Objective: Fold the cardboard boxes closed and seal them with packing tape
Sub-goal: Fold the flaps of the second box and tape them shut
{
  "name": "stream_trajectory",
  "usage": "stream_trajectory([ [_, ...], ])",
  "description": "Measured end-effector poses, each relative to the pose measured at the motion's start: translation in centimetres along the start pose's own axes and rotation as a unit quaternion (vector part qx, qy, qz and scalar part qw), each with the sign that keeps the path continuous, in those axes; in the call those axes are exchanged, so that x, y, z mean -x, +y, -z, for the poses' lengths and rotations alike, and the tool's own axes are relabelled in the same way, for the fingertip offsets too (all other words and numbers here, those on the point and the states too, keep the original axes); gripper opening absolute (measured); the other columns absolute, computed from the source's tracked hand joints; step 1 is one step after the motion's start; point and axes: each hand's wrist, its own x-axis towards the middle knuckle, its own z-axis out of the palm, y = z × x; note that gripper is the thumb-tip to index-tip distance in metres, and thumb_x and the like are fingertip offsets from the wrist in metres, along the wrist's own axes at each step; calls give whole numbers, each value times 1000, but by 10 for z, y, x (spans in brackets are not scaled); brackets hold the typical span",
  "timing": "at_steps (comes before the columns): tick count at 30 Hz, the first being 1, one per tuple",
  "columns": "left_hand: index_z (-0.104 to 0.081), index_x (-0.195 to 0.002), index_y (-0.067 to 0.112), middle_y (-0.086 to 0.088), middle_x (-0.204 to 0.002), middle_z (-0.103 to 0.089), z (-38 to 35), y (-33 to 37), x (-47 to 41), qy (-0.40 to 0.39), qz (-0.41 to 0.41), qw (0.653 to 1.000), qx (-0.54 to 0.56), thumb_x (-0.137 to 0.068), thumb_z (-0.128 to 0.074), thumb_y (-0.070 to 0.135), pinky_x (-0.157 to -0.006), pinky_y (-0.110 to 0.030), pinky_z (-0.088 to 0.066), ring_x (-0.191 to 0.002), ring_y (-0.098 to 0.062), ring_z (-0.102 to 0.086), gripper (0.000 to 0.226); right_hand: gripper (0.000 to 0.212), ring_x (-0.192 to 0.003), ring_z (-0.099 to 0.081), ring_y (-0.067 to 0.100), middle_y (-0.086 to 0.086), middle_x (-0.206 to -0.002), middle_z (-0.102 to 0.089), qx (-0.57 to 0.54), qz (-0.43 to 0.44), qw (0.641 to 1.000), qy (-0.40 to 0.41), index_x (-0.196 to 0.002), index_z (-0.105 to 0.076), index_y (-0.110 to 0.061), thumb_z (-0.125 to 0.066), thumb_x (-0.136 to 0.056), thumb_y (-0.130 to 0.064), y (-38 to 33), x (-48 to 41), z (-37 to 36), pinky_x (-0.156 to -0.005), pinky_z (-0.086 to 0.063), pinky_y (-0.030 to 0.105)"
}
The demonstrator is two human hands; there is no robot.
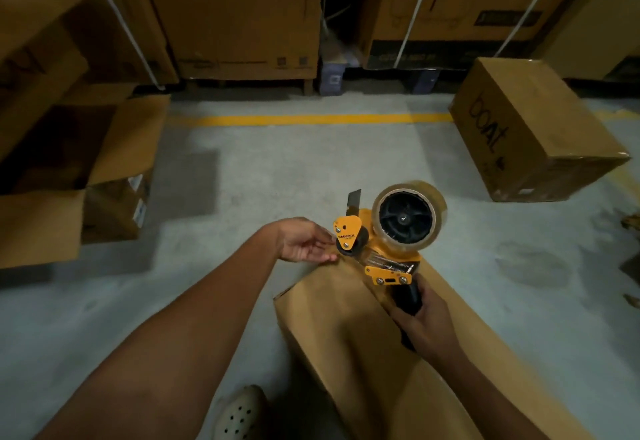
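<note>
Stock at hand, all placed from the tape dispenser:

1. Tape dispenser: orange frame, black handle, roll of clear tape mounted on its hub. It is held upright over the far end of item 2.
2. Cardboard box: directly beneath the dispenser and running back toward you, standing on the floor. Its top is folded shut, so its contents are hidden.
3. Your right hand: below the dispenser, grip wrapped tight round the black handle.
4. Your left hand: just left of the dispenser, grip loose, fingers nearly straight with the tips at the front roller. Whether they hold a tape end cannot be told.
5. Open carton: well to the left of the dispenser, flaps spread. The inside is too dark to list any contents.
6. Small labelled box: left of the dispenser, tucked against the near side of item 5, closed.
7. Box printed "boat": beyond the dispenser to the right, closed, on the floor.
8. Yellow line: painted on the floor beyond the dispenser.
9. Tall cartons: far beyond the dispenser, behind the line, closed, white straps across some of them.
10. Pale perforated shoe: nearer you than the dispenser, to its left
</note>
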Motion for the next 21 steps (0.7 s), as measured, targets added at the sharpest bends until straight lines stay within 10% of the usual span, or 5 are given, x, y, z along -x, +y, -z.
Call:
stream_trajectory([
  [7,-67,-90,1,-14,-72,-72,8,17,-21,42,-37,974,-218,-96,-46,-12,-55,-24,-60,-59,-19,-71,26,44,-79,-62,-7,-26,-82,-65,67,45,997,17,-105,-53,-41,-76,-79,-14,14,-1,-9,-60,-44,6],
  [12,-69,-88,2,-11,-74,-74,14,18,-33,32,-52,964,-258,-97,-47,-10,-59,-23,-60,-62,-17,-71,27,38,-74,-62,12,-12,-86,-65,91,41,995,30,-107,-56,-33,-66,-71,-34,27,-3,-19,-60,-52,36],
  [21,-69,-78,2,-11,-74,-74,25,12,-42,20,-82,949,-304,-97,-42,-12,-59,-23,-59,-63,-18,-71,36,31,-89,-51,19,-8,-88,-53,162,44,985,44,-97,-57,-17,-66,-71,-30,25,-2,-34,-65,-35,28],
])
